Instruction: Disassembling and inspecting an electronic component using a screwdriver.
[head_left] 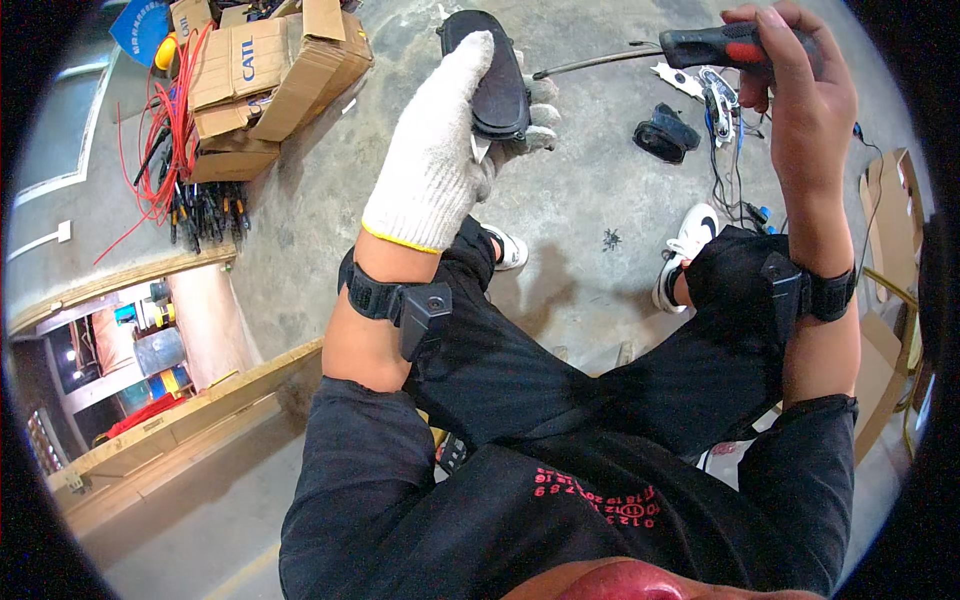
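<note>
My left hand (430,150), in a white knit glove with a yellow cuff, grips an oblong black plastic piece (497,95) upright at the top centre. My bare right hand (800,110) is closed on the black-and-red handle of a screwdriver (705,50) at the upper right. The screwdriver's metal shaft points leftward, its tip at the right side of the black piece; I cannot tell whether it touches.
On the concrete floor lie a dark plastic part (665,135), white-and-silver parts with cables (722,105), cardboard boxes (240,75) and red cables (165,150). Cardboard sheets (885,200) lie at the right. A wooden beam (180,430) crosses the lower left.
</note>
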